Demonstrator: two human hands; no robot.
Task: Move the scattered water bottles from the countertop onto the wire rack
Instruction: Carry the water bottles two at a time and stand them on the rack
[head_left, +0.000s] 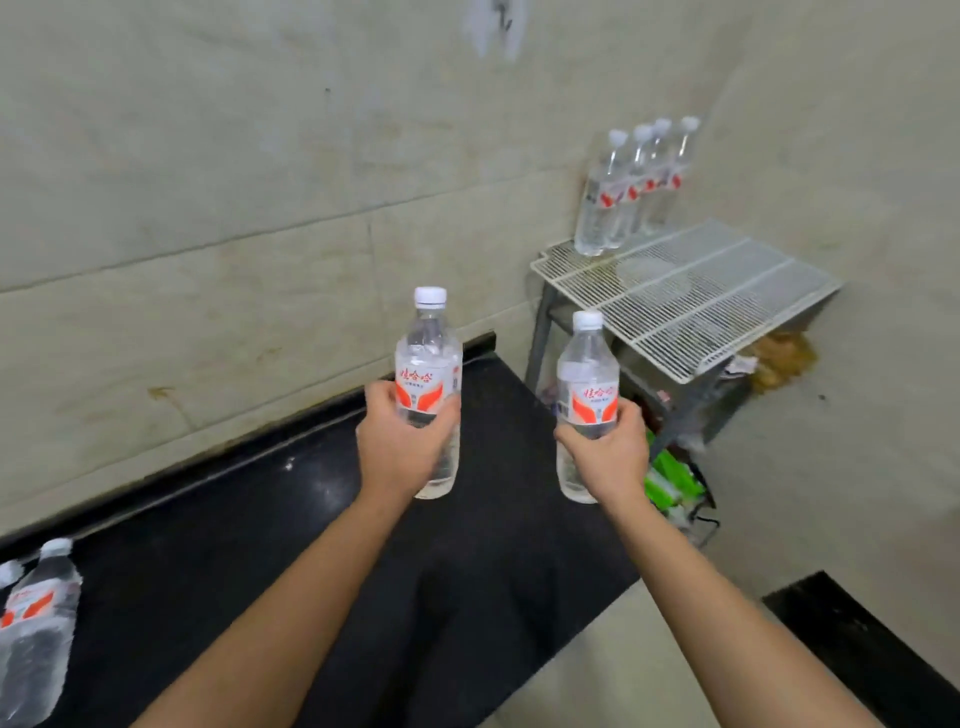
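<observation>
A pale tiled wall (234, 208) backs a black countertop (234, 561), beyond whose far end stands the white wire rack (727, 296); four racked bottles (618, 208) already stand upright in a row at its rear corner, against the wall, leaving most of the grid bare; at least two waiting bottles (36, 623) sit at the counter's near left edge, blurred and cut off by the frame. A person holds two more upright in the air above the counter's far end, short of the rack; the left hand (400, 441) is wrapped round the lower half of the left-hand bottle (428, 358), the right hand (608, 452) clamped likewise on the right-hand bottle (587, 374); the hands are apart, each with its own load. Both bottles look full, so probably weighty for their size, with thin clear walls that would give under a squeeze and smooth sides that may slip; the mid-body grip at the red label seems soundest; the narrow bases will want setting squarely on the wires; the white caps (430, 295) appear screwed on.
</observation>
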